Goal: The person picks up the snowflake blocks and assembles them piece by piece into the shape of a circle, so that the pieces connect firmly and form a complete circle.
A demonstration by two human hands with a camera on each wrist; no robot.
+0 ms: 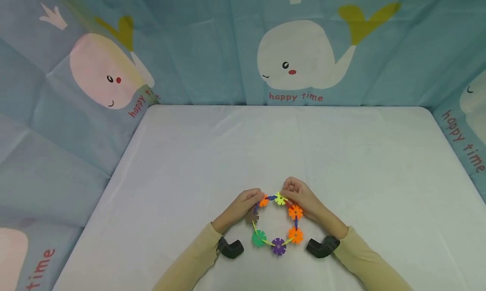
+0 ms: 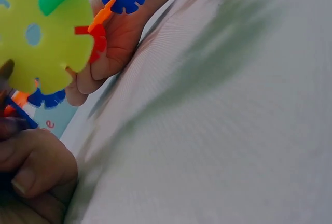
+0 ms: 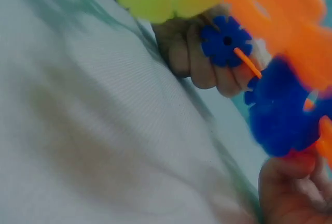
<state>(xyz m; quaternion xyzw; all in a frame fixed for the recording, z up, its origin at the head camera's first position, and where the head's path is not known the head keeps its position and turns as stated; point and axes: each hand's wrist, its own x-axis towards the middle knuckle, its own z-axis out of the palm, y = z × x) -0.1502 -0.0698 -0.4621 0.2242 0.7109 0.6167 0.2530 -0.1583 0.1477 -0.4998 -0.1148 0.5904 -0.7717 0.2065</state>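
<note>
A ring of interlocking notched plastic discs (image 1: pixel 279 246) hangs between my two hands near the front of the table. Orange, yellow, purple, green and brown discs face the head camera, joined by others seen edge-on. My left hand (image 1: pixel 243 206) pinches the ring at its upper left, by an orange disc (image 1: pixel 264 201). At the upper right, my right hand (image 1: pixel 305 200) holds it by the yellow disc (image 1: pixel 280 199). A big yellow disc (image 2: pixel 52 42) fills the corner of the left wrist view. Blurred orange discs (image 3: pixel 275 6) partly cover the right wrist view, above my right fingertips (image 3: pixel 290 167).
A white cloth covers the table (image 1: pixel 182 156). Black curved wrist mounts (image 1: pixel 232 249) sit below both wrists, on either side of the ring. Blue fabric walls (image 1: pixel 212 63) with whale prints enclose the table's back and sides.
</note>
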